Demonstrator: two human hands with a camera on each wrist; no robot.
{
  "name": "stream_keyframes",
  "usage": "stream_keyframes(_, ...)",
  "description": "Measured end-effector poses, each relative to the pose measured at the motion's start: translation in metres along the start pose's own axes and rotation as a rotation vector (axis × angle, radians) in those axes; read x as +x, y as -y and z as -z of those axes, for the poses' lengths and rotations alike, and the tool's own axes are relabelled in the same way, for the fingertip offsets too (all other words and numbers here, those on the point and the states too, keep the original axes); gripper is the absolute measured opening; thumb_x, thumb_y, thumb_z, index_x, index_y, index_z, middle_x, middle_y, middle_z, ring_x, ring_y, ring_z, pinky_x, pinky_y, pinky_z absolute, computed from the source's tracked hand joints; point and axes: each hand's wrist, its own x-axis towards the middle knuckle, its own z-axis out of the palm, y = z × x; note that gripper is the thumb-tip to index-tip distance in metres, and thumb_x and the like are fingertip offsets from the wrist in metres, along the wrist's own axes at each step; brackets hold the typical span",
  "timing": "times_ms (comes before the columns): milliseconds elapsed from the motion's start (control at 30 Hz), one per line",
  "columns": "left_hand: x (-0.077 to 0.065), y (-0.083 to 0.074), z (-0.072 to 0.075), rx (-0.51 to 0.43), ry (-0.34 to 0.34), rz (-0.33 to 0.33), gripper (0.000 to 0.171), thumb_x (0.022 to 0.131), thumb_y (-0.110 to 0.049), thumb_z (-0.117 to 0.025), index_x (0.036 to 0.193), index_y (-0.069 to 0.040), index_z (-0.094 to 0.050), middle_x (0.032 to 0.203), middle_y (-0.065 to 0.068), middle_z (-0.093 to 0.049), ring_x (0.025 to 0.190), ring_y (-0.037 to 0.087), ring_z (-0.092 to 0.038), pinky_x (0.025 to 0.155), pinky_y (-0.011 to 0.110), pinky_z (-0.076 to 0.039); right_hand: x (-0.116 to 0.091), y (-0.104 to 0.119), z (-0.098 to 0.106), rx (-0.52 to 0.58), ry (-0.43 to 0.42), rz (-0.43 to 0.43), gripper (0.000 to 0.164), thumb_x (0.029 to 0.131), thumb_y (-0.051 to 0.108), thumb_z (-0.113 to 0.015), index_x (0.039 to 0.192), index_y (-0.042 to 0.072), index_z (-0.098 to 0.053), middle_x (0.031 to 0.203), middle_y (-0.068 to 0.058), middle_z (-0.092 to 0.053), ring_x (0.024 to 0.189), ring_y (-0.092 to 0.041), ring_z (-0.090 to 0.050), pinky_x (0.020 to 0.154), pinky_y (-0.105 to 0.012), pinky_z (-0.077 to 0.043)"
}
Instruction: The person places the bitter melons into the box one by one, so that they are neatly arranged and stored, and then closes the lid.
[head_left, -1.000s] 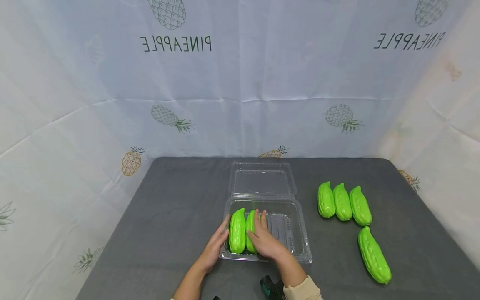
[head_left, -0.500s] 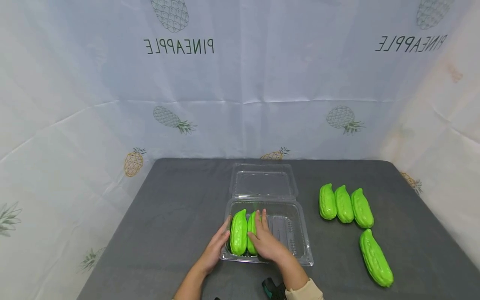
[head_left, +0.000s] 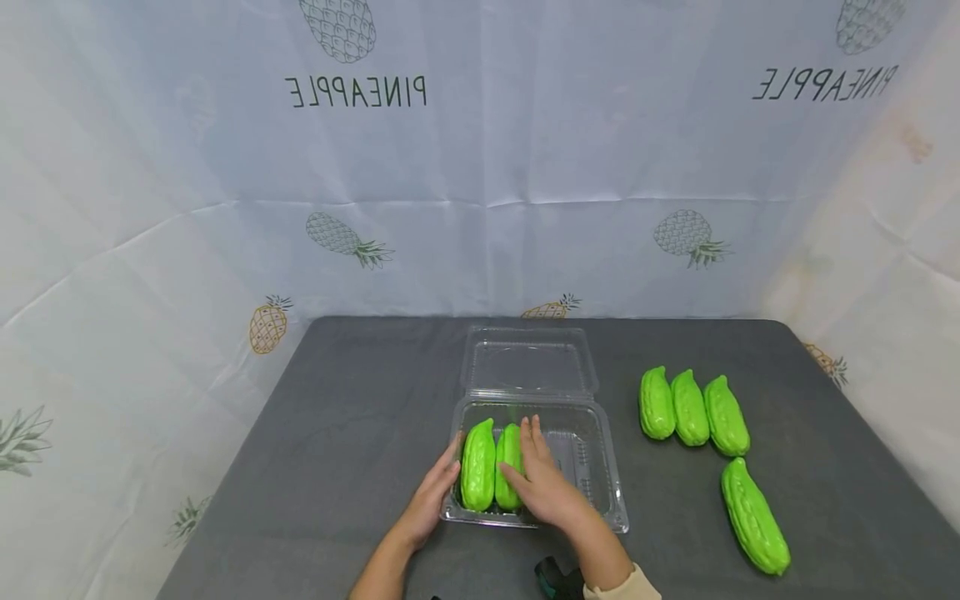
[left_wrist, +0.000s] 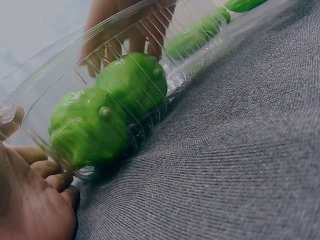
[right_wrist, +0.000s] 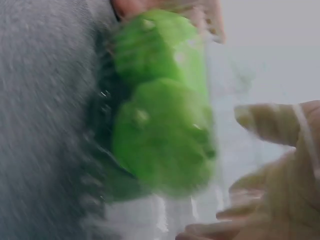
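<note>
A clear plastic clamshell box (head_left: 600, 467) lies on the table with its lid folded back. Two glossy bright-green bitter melons lie side by side in its left half: the left melon (head_left: 477, 465) and the right melon (head_left: 509, 467). My left hand (head_left: 429, 504) holds the box's left wall, thumb at the rim and fingers outside, as the left wrist view shows. My right hand (head_left: 551, 492) is over the box just right of the second melon, fingers extended and thumb spread. In the right wrist view, which is blurred, a gap shows between my right fingers (right_wrist: 270, 120) and the melons.
On the right of the grey-covered table (head_left: 360, 400), three more bitter melons (head_left: 690, 408) lie in a row, with another melon (head_left: 753, 517) nearer me. A dark object (head_left: 555, 577) sits by my right wrist. A pineapple-print curtain (head_left: 480, 167) hangs behind the table.
My right hand has shifted to the right, off the second melon, uncovering more of it. My left hand stays at the box's left wall. The melons on the table have not moved.
</note>
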Motion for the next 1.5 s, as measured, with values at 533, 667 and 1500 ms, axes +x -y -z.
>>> stream_keyframes(533, -0.001, -0.003, -0.002, -0.009, -0.028, 0.016, 0.059, 0.102, -0.027, -0.031, 0.148, 0.002, -0.009, 0.156, 0.019, -0.005, 0.142, 0.025, 0.001, 0.100, 0.000, -0.014, -0.025, -0.002, 0.051, 0.000, -0.005, -0.053, 0.081, 0.096, 0.039, -0.048, 0.149, 0.003, 0.003, 0.155, -0.017, 0.016, 0.141, -0.041, 0.010, 0.108, -0.066, -0.006)
stream_keyframes(667, -0.001, -0.003, -0.003, -0.021, -0.029, 0.031, 0.057, 0.102, -0.025, -0.031, 0.148, 0.002, -0.008, 0.156, 0.018, -0.005, 0.142, 0.023, 0.001, 0.099, -0.001, -0.014, -0.031, -0.010, 0.057, 0.026, 0.010, -0.051, 0.083, 0.095, 0.043, -0.048, 0.150, 0.005, 0.002, 0.156, -0.017, 0.014, 0.141, -0.042, 0.009, 0.107, -0.069, -0.009)
stream_keyframes(1500, -0.001, 0.001, 0.001, -0.019, 0.004, 0.031, 0.061, 0.102, -0.030, -0.031, 0.148, 0.003, -0.006, 0.156, 0.018, -0.002, 0.138, 0.007, -0.004, 0.100, -0.001, -0.015, -0.066, -0.066, 0.110, -0.125, -0.315, -0.033, 0.082, 0.090, 0.031, -0.061, 0.146, -0.006, -0.015, 0.153, -0.030, -0.001, 0.139, -0.048, 0.008, 0.096, -0.075, -0.015)
